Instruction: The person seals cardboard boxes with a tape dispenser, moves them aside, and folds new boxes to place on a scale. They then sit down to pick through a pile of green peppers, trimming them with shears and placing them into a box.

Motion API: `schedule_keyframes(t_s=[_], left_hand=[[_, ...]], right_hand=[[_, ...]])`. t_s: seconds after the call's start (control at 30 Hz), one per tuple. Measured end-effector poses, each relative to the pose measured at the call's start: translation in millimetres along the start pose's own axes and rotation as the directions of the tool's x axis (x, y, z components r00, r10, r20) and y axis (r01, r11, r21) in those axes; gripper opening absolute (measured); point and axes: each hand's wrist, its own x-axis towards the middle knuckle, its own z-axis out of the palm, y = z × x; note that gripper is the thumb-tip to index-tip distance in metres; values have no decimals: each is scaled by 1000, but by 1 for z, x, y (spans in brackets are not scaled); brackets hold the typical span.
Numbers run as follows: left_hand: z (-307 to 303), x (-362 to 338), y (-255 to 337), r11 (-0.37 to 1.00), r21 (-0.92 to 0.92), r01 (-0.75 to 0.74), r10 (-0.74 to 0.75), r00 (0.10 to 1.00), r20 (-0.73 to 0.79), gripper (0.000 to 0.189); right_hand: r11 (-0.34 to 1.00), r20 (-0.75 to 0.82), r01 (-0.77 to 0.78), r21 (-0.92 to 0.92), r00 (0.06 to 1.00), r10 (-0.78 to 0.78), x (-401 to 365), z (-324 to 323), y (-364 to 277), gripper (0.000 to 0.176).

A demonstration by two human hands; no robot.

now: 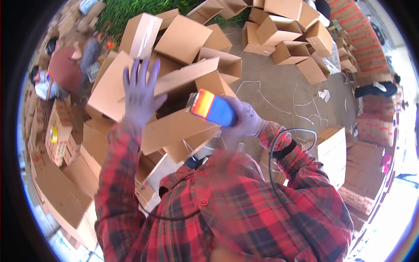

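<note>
My left hand (140,94), in a greyish-purple glove, is raised with its fingers spread, and nothing is in it. Behind it in this view lies the pale flap of a cardboard box (109,87). My right hand (248,117), gloved as well, is wrapped round a blue-and-orange block-shaped thing (214,109), its orange end pointing left; I cannot tell its exact kind. Right below that thing is the raised flap of an opened cardboard carton (174,133). The carton's dark inside shows between my two hands.
More open cartons (279,32) are heaped ahead, beside green artificial grass (126,17). White strapping (275,107) lies on the grey floor (262,94). Stacked boxes (369,168) line the right side. People (379,89) are at both sides. A black cable (273,174) crosses my right sleeve.
</note>
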Motion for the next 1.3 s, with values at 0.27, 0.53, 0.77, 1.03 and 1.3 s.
schedule_keyframes(t_s=[0.27, 0.53, 0.77, 1.03, 1.3], left_hand=[[62, -109, 23, 960, -249, 126, -45, 950, 309, 60], [61, -113, 23, 928, -306, 215, -117, 944, 307, 67], [64, -119, 20, 928, -320, 192, -123, 967, 225, 57], [11, -95, 58, -858, -457, 235, -333, 422, 843, 45], [17, -125, 28, -579, -719, 384, -646, 322, 692, 40]], right_hand=[[993, 51, -12, -114, 999, 17, -13, -8, 6, 88], [985, 290, 129, -115, 953, -91, 62, -39, -55, 89], [889, 544, 428, -162, 790, -282, 132, -6, -23, 84], [891, 636, 427, -153, 733, -241, 141, -6, -27, 92], [858, 743, 374, -352, 669, 13, 145, 8, -82, 89]])
